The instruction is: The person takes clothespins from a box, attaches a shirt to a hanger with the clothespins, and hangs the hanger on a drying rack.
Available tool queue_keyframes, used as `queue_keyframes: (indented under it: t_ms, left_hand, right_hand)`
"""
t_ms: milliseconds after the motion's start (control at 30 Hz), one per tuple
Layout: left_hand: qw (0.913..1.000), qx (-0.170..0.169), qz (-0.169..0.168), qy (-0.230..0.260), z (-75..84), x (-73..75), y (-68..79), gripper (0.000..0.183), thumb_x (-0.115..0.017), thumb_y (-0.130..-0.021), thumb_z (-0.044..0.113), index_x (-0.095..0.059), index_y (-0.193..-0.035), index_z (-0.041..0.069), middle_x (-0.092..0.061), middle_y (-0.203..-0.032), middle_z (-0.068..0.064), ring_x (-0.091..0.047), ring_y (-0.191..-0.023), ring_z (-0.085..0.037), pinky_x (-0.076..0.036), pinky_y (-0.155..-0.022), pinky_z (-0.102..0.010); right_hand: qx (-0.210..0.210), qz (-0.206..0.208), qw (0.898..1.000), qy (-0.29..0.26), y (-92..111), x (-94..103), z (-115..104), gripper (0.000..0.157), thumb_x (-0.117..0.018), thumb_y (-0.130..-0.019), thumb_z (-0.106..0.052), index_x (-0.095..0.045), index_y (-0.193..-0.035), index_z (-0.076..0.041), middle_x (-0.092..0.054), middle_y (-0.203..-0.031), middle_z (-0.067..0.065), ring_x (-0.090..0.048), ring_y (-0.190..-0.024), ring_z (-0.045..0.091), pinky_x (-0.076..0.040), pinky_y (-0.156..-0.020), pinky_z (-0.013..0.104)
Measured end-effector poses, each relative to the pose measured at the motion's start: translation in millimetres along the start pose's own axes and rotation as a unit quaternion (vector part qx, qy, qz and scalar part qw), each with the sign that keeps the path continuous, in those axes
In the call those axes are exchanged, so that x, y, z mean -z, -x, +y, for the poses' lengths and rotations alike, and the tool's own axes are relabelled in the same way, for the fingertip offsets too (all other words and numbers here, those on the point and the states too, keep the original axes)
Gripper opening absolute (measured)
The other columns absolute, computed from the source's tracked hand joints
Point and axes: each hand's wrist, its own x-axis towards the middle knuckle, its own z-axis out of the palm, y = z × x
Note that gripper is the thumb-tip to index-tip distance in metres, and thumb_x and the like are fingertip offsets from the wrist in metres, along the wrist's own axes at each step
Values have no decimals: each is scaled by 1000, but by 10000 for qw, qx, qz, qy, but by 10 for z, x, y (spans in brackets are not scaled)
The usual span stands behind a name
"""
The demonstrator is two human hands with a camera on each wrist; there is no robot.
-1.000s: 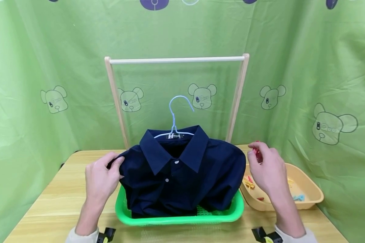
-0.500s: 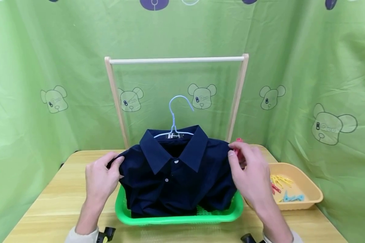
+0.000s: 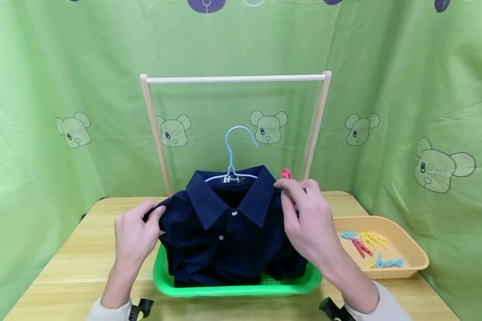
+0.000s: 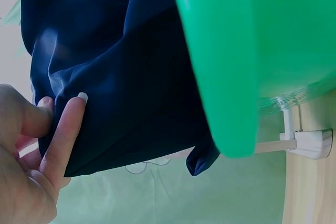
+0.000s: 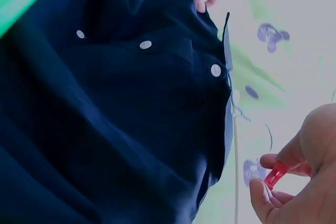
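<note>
A dark navy button-up shirt (image 3: 241, 254) sits in a green plastic basket (image 3: 241, 292), its collar facing up. From its neck rises the hook of a light blue wire hanger (image 3: 230, 156). My left hand (image 3: 134, 236) pinches the shirt's shoulder at the left, with cloth between thumb and fingers in the left wrist view. My right hand (image 3: 311, 220) pinches a red clothespin (image 5: 275, 176) beside the collar on the right. In the right wrist view that clothespin is apart from the cloth. The hanger's arms are mostly hidden inside the shirt.
Behind the basket stands a rack with a white bar (image 3: 237, 79) and wooden posts. At the right, a yellow-orange tray (image 3: 409, 252) holds yellow, blue and red clothespins (image 3: 362, 248). A green curtain (image 3: 241, 49) surrounds the wooden table (image 3: 76, 249).
My right hand has moved left from above the tray to beside the collar, carrying the red clothespin. My left hand keeps its pinch on the shoulder, and the shirt stays nearly still.
</note>
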Motion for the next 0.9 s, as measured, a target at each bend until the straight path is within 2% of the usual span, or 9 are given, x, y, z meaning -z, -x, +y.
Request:
queue_keyframes:
  t_ms: [133,200,333,400,467,633,700,900]
  left_hand:
    - [10000,-49,51,-20,-6,4,8,11,-76,-88,7,-75,-79,15,-73,-66,-1,-66,-53,-20,-42,-53,-21]
    - [9999,-58,73,-43,-6,4,11,11,-76,-88,8,-75,-79,15,-73,-66,0,-66,-54,-20,-42,-53,-22]
    - [10000,-47,44,-45,-3,-6,4,10,-76,-88,8,-76,-80,14,-74,-67,-1,-66,-53,-20,-43,-53,-24]
    - [10000,-31,30,-41,0,-5,3,11,-76,-89,8,-76,-80,14,-73,-66,0,-66,-51,-19,-43,-52,-22]
    - [10000,-26,36,-39,0,3,6,12,-76,-88,8,-76,-79,15,-73,-64,0,-65,-50,-17,-43,-52,-20]
    - [10000,-7,36,-34,10,17,9,11,-76,-89,8,-76,-80,15,-73,-63,2,-64,-47,-13,-42,-53,-17]
    - [10000,-16,43,-38,14,16,7,11,-76,-89,8,-76,-80,15,-73,-64,1,-64,-48,-14,-42,-53,-17]
    - [10000,-8,32,9,21,8,0,10,-76,-88,8,-77,-81,14,-73,-64,0,-65,-47,-16,-42,-53,-17]
  right_hand:
    - [347,-145,9993,-90,-67,-28,-87,22,-56,-101,-5,-69,-115,-13,-63,-99,7,-57,-96,19,-52,-73,38]
    - [440,-208,9987,-160,-90,-42,-127,24,-59,-99,-5,-66,-120,-14,-65,-101,5,-60,-94,16,-54,-72,35]
    - [328,-547,9975,-297,-149,-41,-214,31,-67,-98,-12,-59,-128,-13,-68,-104,4,-63,-89,15,-56,-74,33]
    - [294,-746,9964,-290,-180,-47,-272,32,-69,-97,-16,-60,-127,-11,-68,-102,5,-62,-87,16,-54,-73,34]
    - [384,-884,9948,-315,-208,-70,-343,27,-70,-96,-16,-64,-122,-10,-69,-105,5,-62,-92,18,-54,-76,35]
    - [977,-829,9908,-424,-248,-191,-511,18,-68,-96,-11,-69,-114,-9,-68,-111,7,-59,-103,22,-52,-86,38]
    - [1158,-785,9893,-420,-270,-247,-561,16,-67,-97,-10,-69,-112,-8,-68,-109,7,-59,-103,23,-52,-88,38]
    - [1347,-859,9867,-288,-365,-426,-627,12,-64,-98,-8,-66,-110,-10,-67,-101,6,-59,-98,26,-50,-88,39]
